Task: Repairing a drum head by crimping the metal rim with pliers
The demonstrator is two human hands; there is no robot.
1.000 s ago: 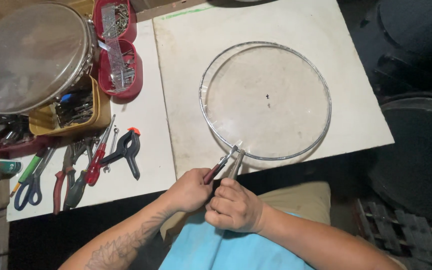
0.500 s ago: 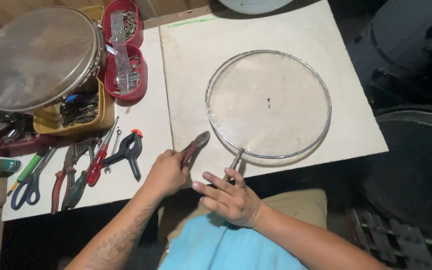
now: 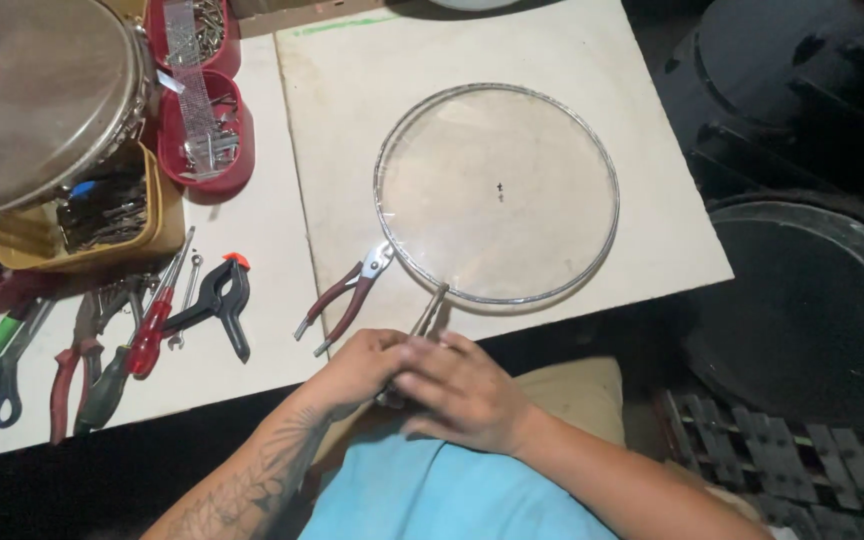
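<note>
Metal tool (image 3: pixel 427 318) sits clasped in both hands, left hand (image 3: pixel 360 368) and right hand (image 3: pixel 457 390) closed together around its handle, its tip meeting the clear round drumhead (image 3: pixel 497 192) just beyond them. Red-handled pliers (image 3: pixel 344 298) lie released just beyond the left hand. A firm, level grip would serve best, keeping the hoop flat on the desk (image 3: pixel 652 240).

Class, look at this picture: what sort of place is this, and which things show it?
Probably a small repair or craft workshop: pliers lie on the workbench, more hand tools sit alongside, and red trays of small metal parts stand behind.
</note>
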